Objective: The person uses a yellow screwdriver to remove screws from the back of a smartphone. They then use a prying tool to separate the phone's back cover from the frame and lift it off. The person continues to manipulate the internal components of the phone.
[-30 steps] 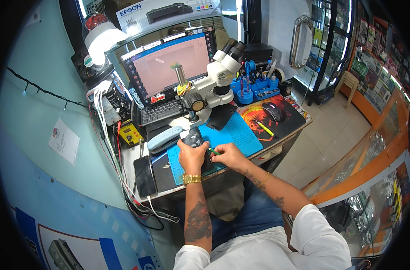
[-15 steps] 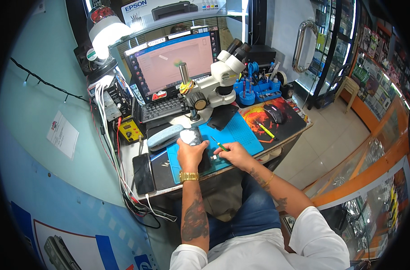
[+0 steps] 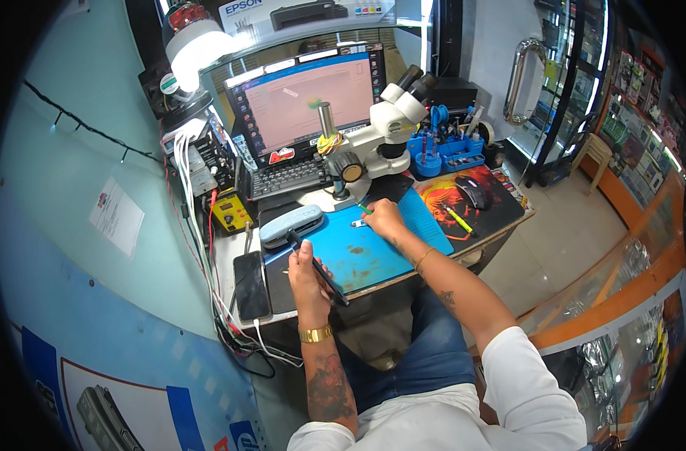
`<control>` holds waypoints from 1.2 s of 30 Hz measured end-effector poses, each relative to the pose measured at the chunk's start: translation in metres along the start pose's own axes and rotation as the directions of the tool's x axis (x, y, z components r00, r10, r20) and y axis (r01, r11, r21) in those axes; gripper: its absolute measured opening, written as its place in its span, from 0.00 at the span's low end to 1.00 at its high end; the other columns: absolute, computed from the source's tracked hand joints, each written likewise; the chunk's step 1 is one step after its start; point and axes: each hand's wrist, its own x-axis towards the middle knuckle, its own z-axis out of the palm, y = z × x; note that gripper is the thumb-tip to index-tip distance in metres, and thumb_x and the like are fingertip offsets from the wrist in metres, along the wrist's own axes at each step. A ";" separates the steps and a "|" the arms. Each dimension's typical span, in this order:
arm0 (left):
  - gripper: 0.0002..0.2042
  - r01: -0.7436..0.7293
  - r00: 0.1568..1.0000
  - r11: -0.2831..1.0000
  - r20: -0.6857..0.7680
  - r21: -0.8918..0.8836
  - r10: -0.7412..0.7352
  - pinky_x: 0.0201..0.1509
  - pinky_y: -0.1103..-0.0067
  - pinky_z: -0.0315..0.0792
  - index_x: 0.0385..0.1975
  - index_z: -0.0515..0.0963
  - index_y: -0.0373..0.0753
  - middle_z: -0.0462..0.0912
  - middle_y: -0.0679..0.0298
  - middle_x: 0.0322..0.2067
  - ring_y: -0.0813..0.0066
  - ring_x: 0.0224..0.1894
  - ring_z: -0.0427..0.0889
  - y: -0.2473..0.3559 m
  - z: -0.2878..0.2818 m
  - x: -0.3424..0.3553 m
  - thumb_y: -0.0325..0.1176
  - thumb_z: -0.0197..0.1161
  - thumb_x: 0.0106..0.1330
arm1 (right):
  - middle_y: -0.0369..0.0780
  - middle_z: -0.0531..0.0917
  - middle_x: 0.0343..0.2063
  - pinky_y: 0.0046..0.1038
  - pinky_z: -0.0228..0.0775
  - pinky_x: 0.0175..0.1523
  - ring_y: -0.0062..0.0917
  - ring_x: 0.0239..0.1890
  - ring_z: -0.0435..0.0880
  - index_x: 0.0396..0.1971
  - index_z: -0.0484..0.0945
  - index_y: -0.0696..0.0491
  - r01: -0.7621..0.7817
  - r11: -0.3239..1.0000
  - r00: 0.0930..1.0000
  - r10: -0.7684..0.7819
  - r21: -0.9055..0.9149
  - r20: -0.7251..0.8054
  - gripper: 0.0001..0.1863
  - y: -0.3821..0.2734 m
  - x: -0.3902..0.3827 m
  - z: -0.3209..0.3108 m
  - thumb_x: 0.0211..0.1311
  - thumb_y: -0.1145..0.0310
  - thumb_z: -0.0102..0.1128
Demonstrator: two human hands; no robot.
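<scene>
My left hand (image 3: 307, 281) is closed around a dark phone (image 3: 329, 279), held tilted so that mostly its thin edge shows, above the near left part of a blue repair mat (image 3: 373, 259). Farther off over the mat, my right hand (image 3: 386, 220) pinches a thin green-handled tool (image 3: 365, 210); its tip is too small to make out. Beside those fingers is a small white piece (image 3: 358, 223); whether it lies on the mat or is held I cannot tell. A grey-blue oblong case (image 3: 291, 226) sits just beyond the phone.
Behind the mat stand a microscope (image 3: 394, 120) and a laptop (image 3: 286, 180). A second phone (image 3: 251, 286) with a white cable lies at the left edge, near a yellow power unit (image 3: 231, 211). To the right are a yellow pen-like tool (image 3: 459, 220), a mouse (image 3: 472, 192) and a blue organizer (image 3: 463, 154).
My left hand has turned the phone from nearly flat to edge-on and drawn it nearer me. My right hand has moved away from it, toward the mat's far side, with the green tool.
</scene>
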 end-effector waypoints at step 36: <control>0.27 -0.221 0.973 0.962 -0.096 -0.158 0.208 0.53 0.58 0.83 0.61 0.57 0.50 0.68 0.68 0.46 0.78 0.45 0.76 -0.021 -0.032 -0.005 0.23 0.65 0.69 | 0.44 0.90 0.43 0.27 0.79 0.47 0.28 0.39 0.89 0.41 0.86 0.57 0.339 0.697 0.832 -0.536 0.632 0.145 0.06 -0.012 -0.137 -0.042 0.65 0.76 0.67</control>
